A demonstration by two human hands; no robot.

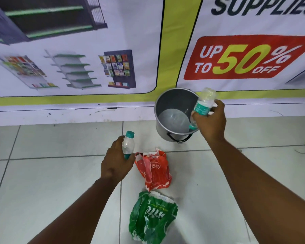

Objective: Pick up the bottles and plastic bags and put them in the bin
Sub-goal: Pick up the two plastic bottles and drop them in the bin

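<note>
A grey metal bin [167, 104] stands on the tiled floor against the wall, with nothing visible inside. My right hand [210, 122] grips a clear bottle with a teal label [203, 104] upside down over the bin's right rim, cap pointing into it. My left hand [115, 160] holds a second clear bottle with a teal cap [128, 144] upright above the floor, left of the bin. A crumpled red plastic bag [154, 169] lies on the floor just right of that hand. A green plastic bag [151, 216] lies nearer to me.
A large printed banner [113, 50] covers the wall behind the bin, above a white skirting strip [60, 115]. The floor is pale tiles [42, 173]. A thin wire or string [302, 150] lies on the floor at the far right.
</note>
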